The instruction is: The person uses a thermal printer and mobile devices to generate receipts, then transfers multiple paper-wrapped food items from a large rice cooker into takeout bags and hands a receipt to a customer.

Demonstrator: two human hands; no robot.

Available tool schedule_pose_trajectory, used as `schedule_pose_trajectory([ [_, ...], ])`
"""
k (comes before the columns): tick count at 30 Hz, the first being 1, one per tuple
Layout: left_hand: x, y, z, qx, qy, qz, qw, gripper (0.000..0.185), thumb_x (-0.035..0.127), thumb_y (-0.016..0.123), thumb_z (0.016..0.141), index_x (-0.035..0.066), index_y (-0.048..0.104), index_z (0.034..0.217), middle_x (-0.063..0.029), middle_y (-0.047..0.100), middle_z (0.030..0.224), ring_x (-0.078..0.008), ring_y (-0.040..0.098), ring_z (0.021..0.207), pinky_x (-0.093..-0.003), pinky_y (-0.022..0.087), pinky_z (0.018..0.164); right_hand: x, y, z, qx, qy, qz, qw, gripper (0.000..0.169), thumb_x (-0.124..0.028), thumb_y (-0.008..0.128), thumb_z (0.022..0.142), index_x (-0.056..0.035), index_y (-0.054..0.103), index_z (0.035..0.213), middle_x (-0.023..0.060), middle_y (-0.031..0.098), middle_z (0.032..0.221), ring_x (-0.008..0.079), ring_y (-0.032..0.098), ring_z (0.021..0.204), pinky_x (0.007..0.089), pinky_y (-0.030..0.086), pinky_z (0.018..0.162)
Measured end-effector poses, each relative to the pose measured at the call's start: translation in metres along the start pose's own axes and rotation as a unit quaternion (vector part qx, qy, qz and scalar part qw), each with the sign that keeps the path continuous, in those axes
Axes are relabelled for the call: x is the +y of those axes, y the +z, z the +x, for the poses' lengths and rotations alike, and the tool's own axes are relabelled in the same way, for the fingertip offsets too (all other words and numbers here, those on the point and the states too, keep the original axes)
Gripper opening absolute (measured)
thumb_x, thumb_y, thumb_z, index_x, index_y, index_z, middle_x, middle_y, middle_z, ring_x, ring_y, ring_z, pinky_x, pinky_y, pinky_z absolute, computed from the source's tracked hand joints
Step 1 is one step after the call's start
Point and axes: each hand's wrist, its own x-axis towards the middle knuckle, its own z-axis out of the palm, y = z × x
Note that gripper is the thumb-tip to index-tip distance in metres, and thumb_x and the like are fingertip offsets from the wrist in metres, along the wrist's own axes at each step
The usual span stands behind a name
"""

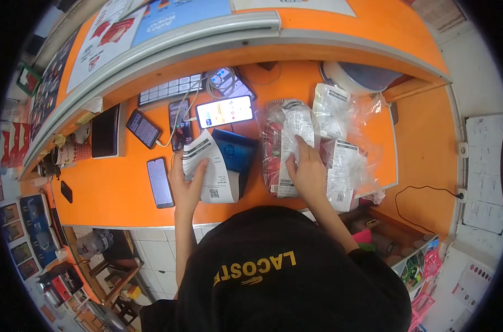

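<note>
My left hand (188,178) pinches a white printed paper slip (214,178) between thumb and fingers. The slip bears writing and a printed code, and it curls at its right side. Behind it stands a blue plastic device (234,151), partly hidden by the paper. With its fingertips, my right hand (307,168) touches the white label (292,124) on a parcel in clear plastic (272,162), which has red contents. I cannot tell whether the fingers grip the label or only press on it.
Right of the parcel lie more plastic-wrapped packets with labels (342,170) (332,108). Several phones surround the slip, including a lit one on a white cable (225,111) and another near the front (160,182). A keyboard (170,89) lies under the orange shelf (318,50).
</note>
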Motion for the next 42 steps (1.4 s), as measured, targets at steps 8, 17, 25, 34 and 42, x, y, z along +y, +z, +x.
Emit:
schedule_pose_trajectory([
  [8, -0.007, 0.008, 0.002, 0.008, 0.013, 0.035, 0.999, 0.031, 0.013, 0.067, 0.082, 0.000, 0.053, 0.106, -0.0129, 0.064, 0.092, -0.0196, 0.063, 0.084, -0.0298, 0.049, 0.071, 0.013, -0.012, 0.018, -0.079, -0.002, -0.001, 0.997, 0.061, -0.030, 0.065, 0.079, -0.0026, 0.043, 0.129, 0.0220, 0.064, 0.088, 0.0354, 0.064, 0.082, 0.0452, 0.052, 0.066],
  [17, 0.006, 0.020, 0.007, -0.009, 0.004, 0.026, 1.000, 0.031, 0.011, 0.067, 0.081, 0.000, 0.054, 0.106, -0.0138, 0.064, 0.093, -0.0201, 0.064, 0.086, -0.0301, 0.049, 0.073, 0.011, -0.006, 0.038, -0.087, -0.028, -0.075, 0.993, 0.083, -0.058, 0.064, 0.074, -0.0096, 0.039, 0.137, 0.0275, 0.061, 0.098, 0.0399, 0.064, 0.070, 0.0465, 0.051, 0.061],
  [25, 0.010, 0.026, 0.013, -0.046, 0.001, 0.023, 0.999, 0.040, 0.012, 0.068, 0.080, -0.001, 0.051, 0.114, -0.0150, 0.058, 0.108, -0.0237, 0.059, 0.098, -0.0340, 0.046, 0.084, -0.007, -0.022, 0.040, -0.018, -0.035, -0.025, 0.999, 0.051, -0.039, 0.069, 0.077, -0.0046, 0.052, 0.111, 0.0164, 0.053, 0.106, 0.0348, 0.056, 0.096, 0.0432, 0.048, 0.073],
  [34, 0.076, 0.123, 0.073, -0.179, 0.193, 0.150, 0.953, 0.048, 0.019, 0.069, 0.077, 0.008, 0.054, 0.121, -0.0186, 0.046, 0.127, -0.0360, 0.050, 0.113, -0.0407, 0.041, 0.096, 0.004, -0.020, 0.047, 0.005, -0.006, 0.050, 0.999, 0.031, -0.023, 0.062, 0.084, -0.0003, 0.058, 0.106, 0.0144, 0.053, 0.103, 0.0334, 0.053, 0.098, 0.0417, 0.044, 0.084],
  [42, 0.027, 0.174, 0.102, -0.242, 0.210, 0.172, 0.931, 0.033, 0.018, 0.063, 0.083, 0.005, 0.060, 0.113, -0.0171, 0.059, 0.114, -0.0355, 0.058, 0.103, -0.0399, 0.046, 0.090, 0.074, -0.036, 0.082, 0.091, -0.096, -0.022, 0.991, 0.025, -0.011, 0.056, 0.083, 0.0000, 0.058, 0.105, 0.0139, 0.055, 0.111, 0.0333, 0.053, 0.102, 0.0432, 0.043, 0.090],
])
